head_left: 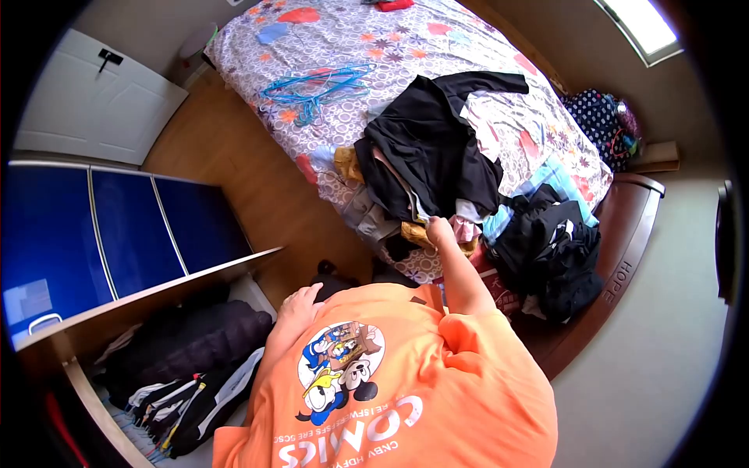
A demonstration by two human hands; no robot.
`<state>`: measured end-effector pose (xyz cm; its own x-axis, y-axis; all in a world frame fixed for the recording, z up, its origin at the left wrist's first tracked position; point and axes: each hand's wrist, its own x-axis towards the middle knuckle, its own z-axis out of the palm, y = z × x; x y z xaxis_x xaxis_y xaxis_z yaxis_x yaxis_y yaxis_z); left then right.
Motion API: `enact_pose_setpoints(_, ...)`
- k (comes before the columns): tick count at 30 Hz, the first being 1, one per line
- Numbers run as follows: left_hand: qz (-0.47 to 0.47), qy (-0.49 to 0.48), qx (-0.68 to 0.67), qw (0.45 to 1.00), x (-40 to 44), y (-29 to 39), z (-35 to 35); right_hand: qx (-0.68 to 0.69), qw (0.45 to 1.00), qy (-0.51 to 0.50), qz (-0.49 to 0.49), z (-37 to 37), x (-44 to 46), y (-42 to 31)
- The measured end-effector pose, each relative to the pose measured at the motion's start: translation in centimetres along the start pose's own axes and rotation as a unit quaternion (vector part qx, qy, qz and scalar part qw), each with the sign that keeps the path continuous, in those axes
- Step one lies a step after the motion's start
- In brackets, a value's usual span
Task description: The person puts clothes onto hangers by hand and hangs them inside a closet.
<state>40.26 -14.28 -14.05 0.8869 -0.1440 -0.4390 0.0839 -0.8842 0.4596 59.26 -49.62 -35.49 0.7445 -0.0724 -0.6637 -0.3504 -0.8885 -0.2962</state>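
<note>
My right hand (pixel 439 232) reaches to the near edge of the bed, its fingers closed at the edge of a black long-sleeved garment (pixel 429 148). A small white and yellow strip shows just beyond the fingertips. The garment lies spread over other clothes, one sleeve stretched to the far right. Mustard cloth (pixel 347 164) and pink cloth (pixel 466 228) stick out from under it. My left hand (pixel 300 306) hangs low beside my orange shirt (pixel 460 366), fingers stretched and holding nothing, near the open wardrobe.
Blue hangers (pixel 316 90) lie on the patterned bedspread (pixel 312 39). A heap of black clothes (pixel 546 253) sits by the brown headboard (pixel 605 273). On the left, a blue-doored wardrobe (pixel 140 226) holds hanging dark clothes (pixel 187 343). A white door (pixel 94 93) stands beyond.
</note>
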Motion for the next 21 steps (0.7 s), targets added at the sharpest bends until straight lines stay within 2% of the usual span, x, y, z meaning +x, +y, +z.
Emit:
enact_pose_setpoints(5,0.019,-0.018,0.025,0.999,1.3,-0.4,-0.9,0.004,1.000,0.013,-0.016,0.4,0.9,-0.4)
enact_pose_setpoints(13,0.055,-0.087,0.048,0.993,6.8,-0.4,-4.6,-0.002,0.998,-0.038,0.042,-0.3,2.1,-3.1)
enact_pose_setpoints(15,0.068,-0.109,0.066,0.989,8.8,-0.5,-5.8,0.029,0.996,-0.021,0.082,-0.5,2.5,-3.3)
enact_pose_setpoints(17,0.079,-0.131,0.082,0.985,11.1,-0.9,-7.0,0.015,0.996,-0.021,0.080,-1.3,2.4,-3.7)
enact_pose_setpoints(20,0.100,-0.155,0.113,0.976,15.0,-2.3,-8.7,0.070,0.989,0.060,0.115,0.1,4.6,-3.6)
enact_pose_setpoints(21,0.121,-0.150,0.109,0.975,16.4,-2.9,-9.1,0.068,0.987,0.056,0.134,-0.2,5.4,-3.8)
